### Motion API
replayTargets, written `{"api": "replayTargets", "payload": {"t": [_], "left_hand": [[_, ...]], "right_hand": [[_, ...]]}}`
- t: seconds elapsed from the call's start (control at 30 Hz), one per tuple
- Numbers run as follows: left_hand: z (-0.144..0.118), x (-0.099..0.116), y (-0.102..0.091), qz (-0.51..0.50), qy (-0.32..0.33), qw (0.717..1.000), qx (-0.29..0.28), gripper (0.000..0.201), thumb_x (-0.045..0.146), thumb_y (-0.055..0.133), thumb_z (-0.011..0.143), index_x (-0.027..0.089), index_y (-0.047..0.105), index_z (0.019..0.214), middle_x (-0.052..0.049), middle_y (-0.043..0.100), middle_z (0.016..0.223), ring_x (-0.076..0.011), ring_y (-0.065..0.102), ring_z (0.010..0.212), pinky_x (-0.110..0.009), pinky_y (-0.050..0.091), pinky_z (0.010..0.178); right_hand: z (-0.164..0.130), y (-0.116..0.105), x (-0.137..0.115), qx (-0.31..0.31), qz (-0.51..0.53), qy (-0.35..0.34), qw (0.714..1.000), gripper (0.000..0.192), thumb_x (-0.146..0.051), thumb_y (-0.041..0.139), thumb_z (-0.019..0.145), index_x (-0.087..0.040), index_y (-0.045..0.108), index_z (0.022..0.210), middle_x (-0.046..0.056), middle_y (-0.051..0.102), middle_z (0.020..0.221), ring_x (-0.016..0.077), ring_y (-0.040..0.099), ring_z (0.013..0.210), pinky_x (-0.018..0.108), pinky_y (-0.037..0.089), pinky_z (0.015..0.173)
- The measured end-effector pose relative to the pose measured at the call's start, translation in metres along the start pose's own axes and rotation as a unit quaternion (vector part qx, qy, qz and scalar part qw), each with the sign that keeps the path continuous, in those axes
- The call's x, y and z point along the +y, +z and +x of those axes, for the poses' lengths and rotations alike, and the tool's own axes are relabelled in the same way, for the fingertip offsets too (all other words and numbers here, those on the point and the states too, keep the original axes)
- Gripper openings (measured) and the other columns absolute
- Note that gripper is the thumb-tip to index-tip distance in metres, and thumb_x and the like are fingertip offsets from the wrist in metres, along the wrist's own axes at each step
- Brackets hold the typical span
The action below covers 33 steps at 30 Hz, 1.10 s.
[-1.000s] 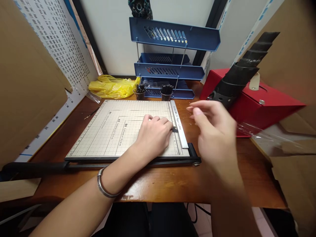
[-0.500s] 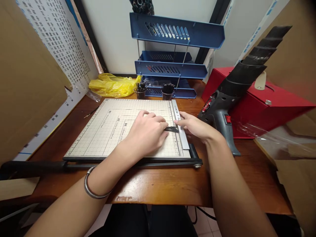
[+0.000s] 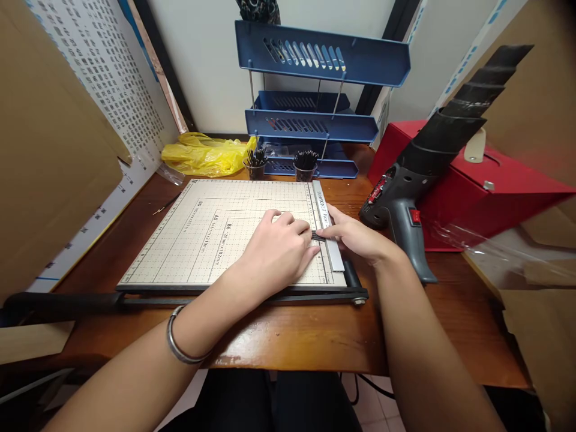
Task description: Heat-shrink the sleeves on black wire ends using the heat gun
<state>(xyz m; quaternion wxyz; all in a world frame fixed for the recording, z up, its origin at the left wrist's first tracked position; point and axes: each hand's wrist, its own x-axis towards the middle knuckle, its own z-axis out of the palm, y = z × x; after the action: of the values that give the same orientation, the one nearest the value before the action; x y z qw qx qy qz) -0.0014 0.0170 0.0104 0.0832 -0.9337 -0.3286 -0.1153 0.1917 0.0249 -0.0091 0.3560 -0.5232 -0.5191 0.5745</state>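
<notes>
A paper cutter point(image 3: 175, 240) with a cream, gridded board lies on the wooden desk. Above its right half, my left hand point(image 3: 283, 249) is closed around a bundle of thin black sticks point(image 3: 317, 236); only their right ends show, lying against the metal guide strip point(image 3: 332, 249). My right hand point(image 3: 355, 235) grips over that strip at the board's right edge. Its thumb reaches across onto the ends of the sticks, while the other fingers are partly hidden beyond the strip. The cutter's black blade arm point(image 3: 189, 300) lies down along the board's near edge.
Behind the board stand two small cups point(image 3: 256, 172) of black sticks, a yellow plastic bag point(image 3: 207, 154) and a blue tiered tray rack point(image 3: 310, 127). To the right are a black heat gun point(image 3: 405, 210) and a red box point(image 3: 508, 198). Cardboard flanks both sides.
My left hand has slid to the right with the bundle, so less of the sticks shows. My right thumb has moved slightly nearer me, onto the stick ends.
</notes>
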Motion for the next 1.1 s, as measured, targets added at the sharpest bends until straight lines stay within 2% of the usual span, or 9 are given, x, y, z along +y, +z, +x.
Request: {"api": "replayTargets", "payload": {"t": [0.07,0.23,0.4,0.57,0.7,0.8,0.87,1.0,1.1], "left_hand": [[0.000,0.000,0.000,0.003,0.003,1.000,-0.011,0.038,0.035,0.042,0.107,0.014,0.074,0.107,-0.009,0.076,0.114,-0.0282,0.065,0.103,-0.044,0.038,0.091],[0.000,0.001,-0.003,0.009,-0.008,0.999,-0.044,0.040,0.035,0.038,0.108,0.016,0.073,0.111,-0.007,0.074,0.120,-0.0296,0.064,0.106,-0.045,0.040,0.087],[-0.002,0.002,-0.008,0.024,-0.014,0.997,-0.069,0.040,0.035,0.037,0.108,0.015,0.071,0.115,-0.007,0.072,0.121,-0.0303,0.063,0.107,-0.046,0.042,0.085],[-0.002,0.002,-0.009,0.023,-0.013,0.998,-0.059,0.038,0.033,0.037,0.108,0.016,0.071,0.113,-0.008,0.070,0.125,-0.0298,0.061,0.111,-0.044,0.043,0.083],[-0.002,0.001,-0.007,0.024,-0.014,0.999,-0.043,0.037,0.032,0.040,0.107,0.016,0.072,0.110,-0.009,0.071,0.118,-0.0309,0.059,0.113,-0.044,0.043,0.083],[-0.002,-0.001,-0.005,0.017,-0.015,0.999,-0.035,0.037,0.034,0.040,0.107,0.017,0.073,0.108,-0.009,0.071,0.115,-0.0308,0.060,0.111,-0.044,0.044,0.082],[-0.002,-0.002,-0.005,0.015,-0.012,0.999,-0.030,0.037,0.034,0.040,0.107,0.017,0.073,0.109,-0.009,0.071,0.114,-0.0304,0.060,0.110,-0.044,0.044,0.081],[-0.002,-0.002,-0.004,0.019,-0.015,0.999,-0.024,0.037,0.035,0.040,0.107,0.017,0.073,0.109,-0.009,0.071,0.113,-0.0304,0.060,0.108,-0.043,0.044,0.079],[-0.002,-0.001,-0.005,0.021,-0.015,0.999,-0.031,0.038,0.035,0.039,0.107,0.017,0.073,0.110,-0.008,0.071,0.114,-0.0303,0.061,0.109,-0.043,0.045,0.080]], "right_hand": [[0.000,-0.001,-0.001,0.001,-0.013,-0.003,1.000,0.064,-0.020,0.063,0.077,-0.028,0.051,0.140,0.004,0.072,0.111,0.0233,0.065,0.081,0.044,0.057,0.080],[0.000,-0.009,0.000,-0.042,-0.058,-0.070,0.995,0.072,-0.014,0.072,0.071,-0.026,0.052,0.139,0.004,0.065,0.134,0.0266,0.062,0.116,0.047,0.048,0.110],[0.003,-0.012,0.006,-0.040,-0.032,-0.053,0.997,0.068,-0.015,0.073,0.074,-0.026,0.054,0.138,0.007,0.065,0.136,0.0283,0.065,0.114,0.049,0.053,0.103],[0.002,-0.011,0.002,-0.030,-0.053,-0.065,0.996,0.057,-0.022,0.073,0.081,-0.025,0.054,0.135,0.006,0.063,0.139,0.0268,0.062,0.120,0.047,0.049,0.109],[-0.001,-0.009,-0.003,-0.042,-0.068,-0.052,0.995,0.050,-0.026,0.072,0.084,-0.024,0.054,0.130,0.007,0.065,0.129,0.0255,0.064,0.108,0.047,0.053,0.102],[-0.002,-0.009,-0.003,-0.049,-0.069,-0.052,0.995,0.061,-0.021,0.073,0.080,-0.024,0.050,0.137,0.006,0.063,0.132,0.0224,0.063,0.103,0.040,0.056,0.093],[-0.002,-0.009,-0.003,-0.043,-0.073,-0.048,0.995,0.068,-0.018,0.072,0.078,-0.024,0.048,0.142,0.007,0.062,0.135,0.0206,0.062,0.100,0.033,0.056,0.079],[-0.003,-0.008,-0.004,-0.032,-0.074,-0.021,0.997,0.077,-0.019,0.068,0.080,-0.025,0.039,0.152,0.006,0.065,0.126,0.0155,0.057,0.076,0.026,0.046,0.050],[-0.004,-0.006,-0.005,-0.033,-0.067,-0.018,0.997,0.073,-0.019,0.069,0.080,-0.024,0.042,0.148,0.005,0.064,0.118,0.0124,0.053,0.069,0.024,0.044,0.047]]}}
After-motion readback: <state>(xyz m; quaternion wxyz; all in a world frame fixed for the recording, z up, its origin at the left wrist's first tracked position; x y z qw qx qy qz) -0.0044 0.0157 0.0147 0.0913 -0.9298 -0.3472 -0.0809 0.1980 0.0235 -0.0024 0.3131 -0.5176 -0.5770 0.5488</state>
